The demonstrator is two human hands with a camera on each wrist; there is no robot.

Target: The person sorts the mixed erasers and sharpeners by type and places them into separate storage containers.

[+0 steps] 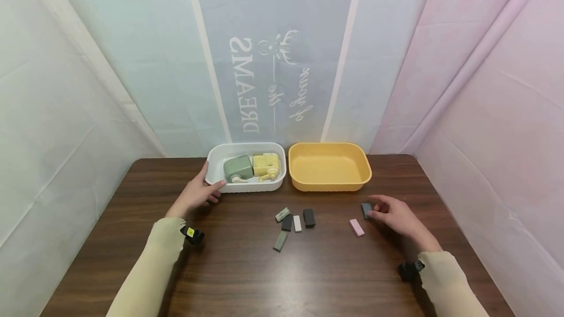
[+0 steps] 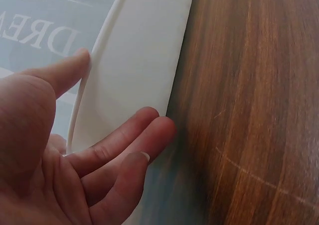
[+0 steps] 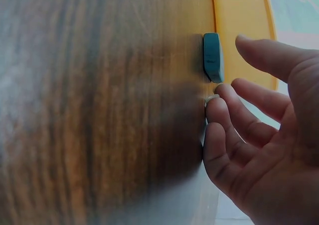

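Observation:
My left hand (image 1: 200, 193) holds the front left corner of a white plastic basin (image 1: 253, 188), the thumb at its rim (image 2: 92, 68) and the other fingers along the outer wall. In the basin lie a green boxy object (image 1: 238, 168) and a yellow one (image 1: 265, 163), each with a small spout-like part. On the right, my right hand (image 1: 394, 214) hovers low with thumb and fingers apart around a small blue-grey block (image 1: 365, 211). In the right wrist view, the block (image 3: 213, 57) sits between thumb and fingertips, with a gap to the thumb. A pink block (image 1: 357, 227) lies nearby.
A yellow basin (image 1: 330, 187) stands beside the white one at the back of the brown wooden table (image 1: 238, 278). Midway lie a white block (image 1: 297, 224), black blocks (image 1: 309, 218) and grey-green blocks (image 1: 280, 241). Cloth curtains (image 1: 498, 111) enclose the table.

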